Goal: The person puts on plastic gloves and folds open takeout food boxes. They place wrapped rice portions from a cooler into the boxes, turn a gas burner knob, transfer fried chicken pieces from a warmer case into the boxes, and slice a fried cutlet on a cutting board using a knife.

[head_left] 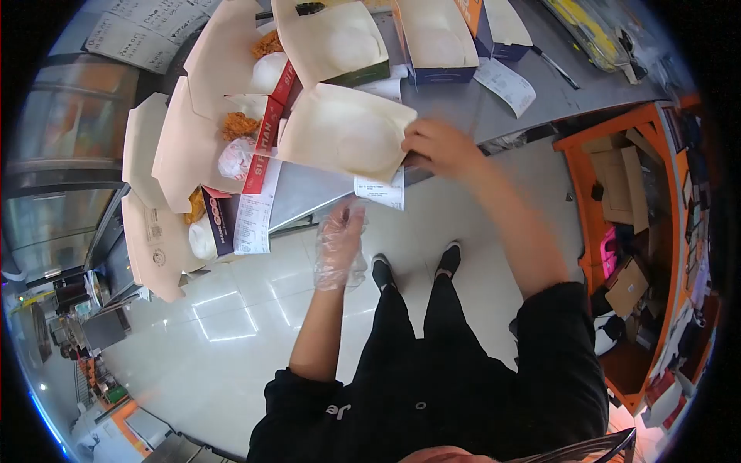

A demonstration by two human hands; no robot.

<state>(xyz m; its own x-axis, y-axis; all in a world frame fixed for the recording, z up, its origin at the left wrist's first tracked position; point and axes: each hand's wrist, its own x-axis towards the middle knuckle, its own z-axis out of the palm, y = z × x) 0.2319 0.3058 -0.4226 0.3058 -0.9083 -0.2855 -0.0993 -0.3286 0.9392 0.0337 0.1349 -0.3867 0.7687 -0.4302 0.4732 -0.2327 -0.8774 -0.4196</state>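
My right hand (444, 150), bare, has its fingers closed on the right edge of an open cardboard food box (309, 127) at the counter's front edge. A pale round mound, perhaps rice, shows faintly inside. My left hand (340, 239), in a clear plastic glove (330, 258), is in front of the counter with its fingers curled together; nothing shows in it. Just above it, a receipt (384, 190) sticks out from under the box. To the left, another open box (181, 154) holds fried chicken (240, 126) and a white wrapped bundle (236, 159).
More open boxes (332, 46) line the metal counter (312, 187). A long receipt (257, 212) hangs over its front edge. A pen (557, 68) and another receipt (505, 86) lie at right. An orange shelf unit (617, 123) stands on the right.
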